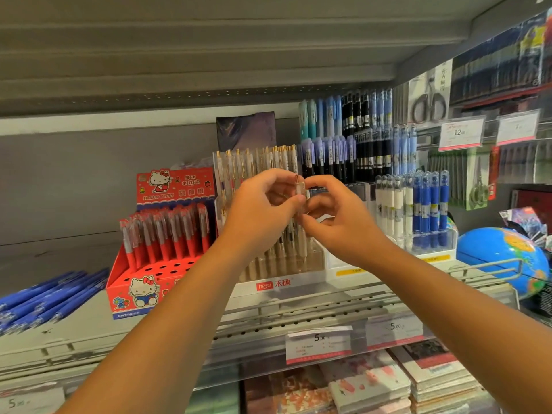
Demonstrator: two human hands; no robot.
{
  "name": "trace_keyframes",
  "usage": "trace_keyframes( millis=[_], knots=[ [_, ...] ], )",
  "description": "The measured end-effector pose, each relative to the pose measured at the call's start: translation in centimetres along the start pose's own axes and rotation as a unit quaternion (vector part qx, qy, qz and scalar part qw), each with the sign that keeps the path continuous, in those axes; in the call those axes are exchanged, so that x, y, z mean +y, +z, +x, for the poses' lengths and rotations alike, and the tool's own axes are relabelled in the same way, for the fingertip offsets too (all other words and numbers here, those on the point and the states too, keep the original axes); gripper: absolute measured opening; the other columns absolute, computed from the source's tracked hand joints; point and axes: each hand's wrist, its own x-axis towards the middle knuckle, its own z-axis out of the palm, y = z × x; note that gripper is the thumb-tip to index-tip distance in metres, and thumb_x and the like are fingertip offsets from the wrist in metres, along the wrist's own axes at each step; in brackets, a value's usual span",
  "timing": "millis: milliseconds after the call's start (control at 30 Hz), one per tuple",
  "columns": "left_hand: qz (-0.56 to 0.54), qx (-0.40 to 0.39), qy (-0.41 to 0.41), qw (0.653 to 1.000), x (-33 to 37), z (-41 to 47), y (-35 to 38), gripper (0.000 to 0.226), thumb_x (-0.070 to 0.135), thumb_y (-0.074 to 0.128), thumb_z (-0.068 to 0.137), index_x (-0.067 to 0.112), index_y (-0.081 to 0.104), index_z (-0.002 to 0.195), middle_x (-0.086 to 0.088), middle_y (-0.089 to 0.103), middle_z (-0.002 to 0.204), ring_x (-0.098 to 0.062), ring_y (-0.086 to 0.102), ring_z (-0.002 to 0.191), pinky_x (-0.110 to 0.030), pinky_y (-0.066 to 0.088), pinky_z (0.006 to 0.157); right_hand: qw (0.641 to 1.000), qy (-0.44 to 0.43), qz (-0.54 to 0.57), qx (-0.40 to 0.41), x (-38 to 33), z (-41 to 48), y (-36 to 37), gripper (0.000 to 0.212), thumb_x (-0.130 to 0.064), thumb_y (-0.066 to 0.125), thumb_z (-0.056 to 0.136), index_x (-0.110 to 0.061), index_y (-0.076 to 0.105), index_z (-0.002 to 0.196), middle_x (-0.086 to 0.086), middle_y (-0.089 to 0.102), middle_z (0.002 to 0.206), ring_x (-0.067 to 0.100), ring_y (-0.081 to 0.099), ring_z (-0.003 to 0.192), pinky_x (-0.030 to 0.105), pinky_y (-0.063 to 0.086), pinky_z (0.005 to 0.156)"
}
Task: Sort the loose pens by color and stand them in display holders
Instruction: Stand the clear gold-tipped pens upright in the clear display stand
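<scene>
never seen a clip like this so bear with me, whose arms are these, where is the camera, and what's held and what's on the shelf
There is no machine here: these are a person's two bare arms, filmed by one wide camera worn on their head. The left hand and right hand meet, and fingers of both pinch one pale pen, upright. Behind it stands a clear holder of similar pens. The shelf also holds a red box of red pens, loose blue pens lying at the left, and a globe at the right.
</scene>
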Motion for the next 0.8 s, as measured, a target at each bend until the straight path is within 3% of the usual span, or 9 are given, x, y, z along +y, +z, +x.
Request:
trace_keyframes(
  millis=[100,200,300,433,600,800],
  knots=[
    [0.044,-0.005,0.03,0.999,-0.1,0.6,0.4,0.026,0.015,0.071,0.089,0.027,0.064,0.111,0.013,0.066,0.095,0.0,0.063,0.085,-0.014,0.052,0.075,0.999,0.005,0.025,0.024,0.3,0.2,-0.5,0.038,-0.017,0.07,0.089,-0.025,0.052,0.121,0.003,0.072,0.081,0.019,0.069,0.079,0.047,0.059,0.075],
    [0.159,-0.016,0.069,0.985,-1.0,1.1,0.3,0.035,0.023,0.07,0.09,0.024,0.059,0.123,0.01,0.058,0.113,-0.002,0.056,0.099,-0.013,0.046,0.084,0.998,0.007,0.008,0.057,0.9,0.4,-1.3,0.039,-0.017,0.071,0.089,-0.028,0.051,0.12,0.001,0.07,0.081,0.018,0.068,0.08,0.049,0.058,0.077],
    [0.314,-0.062,0.069,0.945,-2.5,1.4,0.4,0.056,0.039,0.068,0.088,0.026,0.046,0.139,0.005,0.05,0.134,-0.013,0.048,0.122,-0.032,0.043,0.102,0.996,0.018,-0.013,0.087,1.8,0.7,-1.6,0.045,-0.014,0.07,0.09,-0.032,0.047,0.125,-0.003,0.067,0.081,0.012,0.066,0.079,0.046,0.059,0.076],
    [0.448,-0.112,0.049,0.886,-4.2,1.2,1.0,0.083,0.061,0.067,0.08,0.033,0.03,0.148,0.002,0.041,0.15,-0.023,0.045,0.132,-0.048,0.04,0.105,0.993,0.018,-0.05,0.109,2.9,1.0,-1.4,0.053,-0.014,0.068,0.091,-0.038,0.042,0.13,-0.008,0.064,0.081,0.005,0.064,0.079,0.04,0.06,0.075],
    [0.509,-0.111,0.08,0.85,-5.5,1.2,1.2,0.089,0.068,0.066,0.077,0.034,0.027,0.149,0.003,0.046,0.148,-0.024,0.045,0.134,-0.05,0.036,0.106,0.993,0.03,-0.067,0.092,4.1,1.2,-1.1,0.05,-0.015,0.067,0.091,-0.037,0.042,0.13,-0.005,0.064,0.084,0.004,0.063,0.081,0.04,0.06,0.074],
    [0.522,-0.093,0.1,0.842,-6.0,0.9,1.5,0.087,0.065,0.068,0.078,0.032,0.03,0.148,0.002,0.049,0.146,-0.025,0.047,0.132,-0.05,0.036,0.107,0.994,0.049,-0.094,0.032,4.9,1.0,-0.4,0.047,-0.017,0.067,0.09,-0.041,0.044,0.123,-0.01,0.059,0.09,0.007,0.065,0.07,0.039,0.06,0.069]
  ],
)
